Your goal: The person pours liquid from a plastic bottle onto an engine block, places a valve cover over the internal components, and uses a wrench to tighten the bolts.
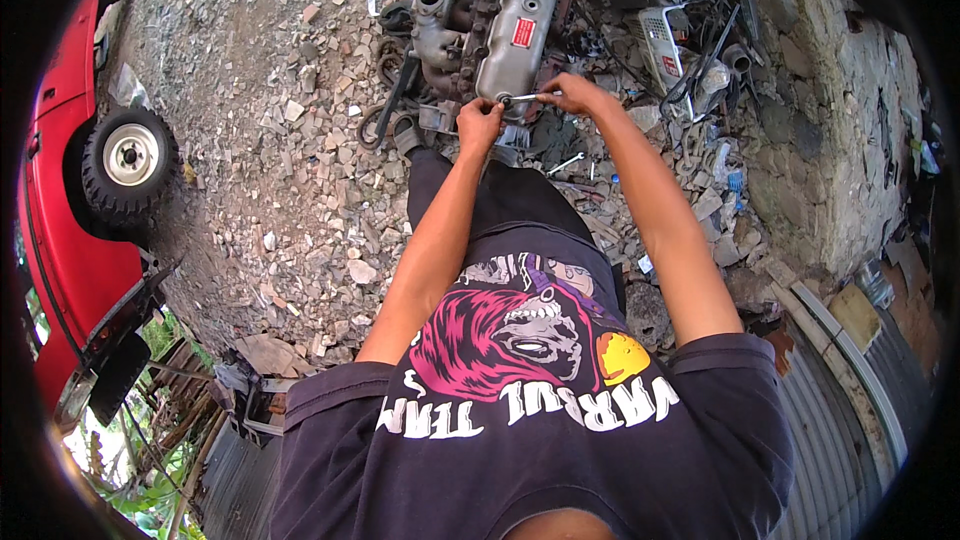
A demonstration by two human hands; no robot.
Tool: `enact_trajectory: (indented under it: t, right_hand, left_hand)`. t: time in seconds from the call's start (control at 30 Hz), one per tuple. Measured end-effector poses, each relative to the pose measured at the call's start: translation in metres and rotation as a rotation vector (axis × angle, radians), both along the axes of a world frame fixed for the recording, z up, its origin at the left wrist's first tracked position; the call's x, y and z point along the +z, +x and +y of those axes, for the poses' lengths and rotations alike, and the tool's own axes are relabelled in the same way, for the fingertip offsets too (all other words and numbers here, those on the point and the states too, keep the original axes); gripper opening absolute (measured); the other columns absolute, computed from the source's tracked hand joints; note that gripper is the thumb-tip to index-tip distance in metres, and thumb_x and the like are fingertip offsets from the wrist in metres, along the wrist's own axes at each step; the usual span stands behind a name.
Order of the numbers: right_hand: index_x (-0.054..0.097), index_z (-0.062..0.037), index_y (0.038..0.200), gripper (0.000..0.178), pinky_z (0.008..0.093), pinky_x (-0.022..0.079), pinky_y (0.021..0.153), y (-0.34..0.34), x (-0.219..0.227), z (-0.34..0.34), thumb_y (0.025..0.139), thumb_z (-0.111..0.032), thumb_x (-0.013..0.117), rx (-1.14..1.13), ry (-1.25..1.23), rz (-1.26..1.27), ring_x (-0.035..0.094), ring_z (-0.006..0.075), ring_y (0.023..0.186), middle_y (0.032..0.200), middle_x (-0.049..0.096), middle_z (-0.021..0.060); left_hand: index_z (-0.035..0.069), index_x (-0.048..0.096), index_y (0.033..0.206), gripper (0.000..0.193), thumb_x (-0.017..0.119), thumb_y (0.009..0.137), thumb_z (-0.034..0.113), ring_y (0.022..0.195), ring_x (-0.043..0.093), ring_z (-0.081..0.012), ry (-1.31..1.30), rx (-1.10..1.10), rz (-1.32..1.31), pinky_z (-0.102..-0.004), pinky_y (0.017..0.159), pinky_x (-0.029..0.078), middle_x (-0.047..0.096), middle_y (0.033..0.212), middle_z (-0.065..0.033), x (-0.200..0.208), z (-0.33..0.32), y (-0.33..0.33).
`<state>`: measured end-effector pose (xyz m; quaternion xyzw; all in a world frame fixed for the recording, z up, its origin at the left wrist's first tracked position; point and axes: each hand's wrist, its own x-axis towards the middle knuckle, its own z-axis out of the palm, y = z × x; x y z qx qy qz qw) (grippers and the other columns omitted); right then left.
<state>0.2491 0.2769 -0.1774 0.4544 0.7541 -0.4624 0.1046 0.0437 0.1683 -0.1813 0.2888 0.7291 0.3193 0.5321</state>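
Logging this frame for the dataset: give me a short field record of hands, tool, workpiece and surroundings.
setting: outdoors, rubble-strewn ground
workpiece: car engine with grey valve cover, lying on the ground
left hand: closed in a fist at the engine's near edge; what it grips is hidden
right hand: closed on a slim metal tool whose tip meets the engine
nearby: spanner on the ground, red vehicle at left, stone wall at right

Both arms stretched forward, left hand fisted, right hand fingers pinched shut.
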Motion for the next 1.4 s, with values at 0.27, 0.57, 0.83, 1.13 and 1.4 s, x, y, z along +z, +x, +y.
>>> enact_trajectory:
  t: [0.27,0.57,0.83,1.13,1.4]
  right_hand:
    - [0.060,-0.0006,0.107,0.034,0.0307,0.047,0.064,-0.070,-0.011,-0.150,0.094,-0.031,0.057,-0.770,-0.417,0.375,0.060,0.0138,0.074,0.081,0.064,0.0070]
    - [0.063,0.0003,0.102,0.022,0.0338,0.047,0.074,-0.144,0.012,-0.157,0.086,-0.014,0.058,-0.938,-0.595,0.426,0.060,0.0187,0.083,0.093,0.066,0.0112]
    - [0.063,-0.0019,0.106,0.025,0.0453,0.048,0.080,-0.073,0.027,-0.138,0.086,-0.015,0.056,-0.585,0.097,0.191,0.061,0.0408,0.092,0.096,0.065,0.0217]
    - [0.069,-0.0136,0.101,0.026,0.0473,0.048,0.079,-0.010,0.062,-0.031,0.087,-0.031,0.057,-0.136,0.214,-0.094,0.063,0.0365,0.089,0.092,0.068,0.0149]
    - [0.069,-0.0195,0.106,0.028,0.0565,0.041,0.086,-0.037,0.048,0.014,0.087,-0.036,0.058,0.200,0.245,-0.247,0.062,0.0350,0.099,0.099,0.068,0.0111]
  left_hand:
    - [-0.002,0.070,0.089,0.023,0.068,0.081,0.020,0.065,0.068,-0.0160,0.021,0.046,-0.148,-0.0288,0.063,0.053,0.070,0.074,-0.0110,-0.005,0.005,-0.017]
    - [-0.002,0.070,0.096,0.028,0.068,0.083,0.023,0.071,0.065,-0.0157,-0.035,-0.287,-0.104,-0.0291,0.068,0.051,0.069,0.081,-0.0106,0.004,0.026,-0.036]
    - [-0.003,0.066,0.098,0.027,0.057,0.094,0.022,0.076,0.063,-0.0134,0.255,-0.234,-0.257,-0.0267,0.069,0.050,0.068,0.089,-0.0071,-0.018,0.007,-0.049]
    - [-0.007,0.062,0.098,0.020,0.062,0.089,0.011,0.070,0.067,-0.0180,0.052,0.121,-0.486,-0.0285,0.062,0.057,0.067,0.084,-0.0111,-0.004,-0.009,-0.015]
    - [-0.005,0.065,0.091,0.013,0.065,0.085,0.006,0.066,0.066,-0.0168,0.099,0.147,-0.264,-0.0280,0.056,0.056,0.066,0.077,-0.0101,-0.011,-0.007,-0.005]
